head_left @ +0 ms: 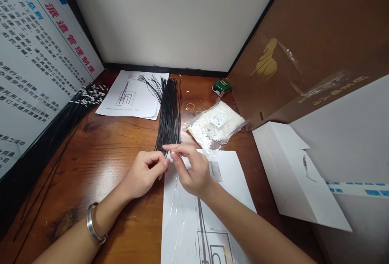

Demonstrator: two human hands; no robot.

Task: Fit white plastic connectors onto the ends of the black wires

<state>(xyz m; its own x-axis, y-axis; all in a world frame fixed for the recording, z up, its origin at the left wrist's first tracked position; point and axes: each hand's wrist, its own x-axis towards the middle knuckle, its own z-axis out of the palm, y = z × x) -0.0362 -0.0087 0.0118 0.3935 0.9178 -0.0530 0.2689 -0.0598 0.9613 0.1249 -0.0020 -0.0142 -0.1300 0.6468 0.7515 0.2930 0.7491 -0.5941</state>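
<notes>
My left hand (150, 170) is closed in a pinch near the bottom end of a bundle of thin black wires (169, 112). It appears to hold the end of one black wire, mostly hidden by the fingers. Close beside it, my right hand (193, 168) pinches a tiny white connector (172, 154) between thumb and fingers, with the index finger stretched past it. Both hands meet over the upper edge of a printed drawing in a clear sleeve (179, 219). Just beyond the right hand lies a clear plastic bag (217, 124) full of small white pieces.
More black wires with white ends (91, 94) lean along the left panel. Another printed drawing (130, 93) lies at the back left. A green tape measure (221, 87) and a yellow rubber band (190, 106) lie at the back. On the right are a brown panel (304, 33) and a white carton flap (291, 174).
</notes>
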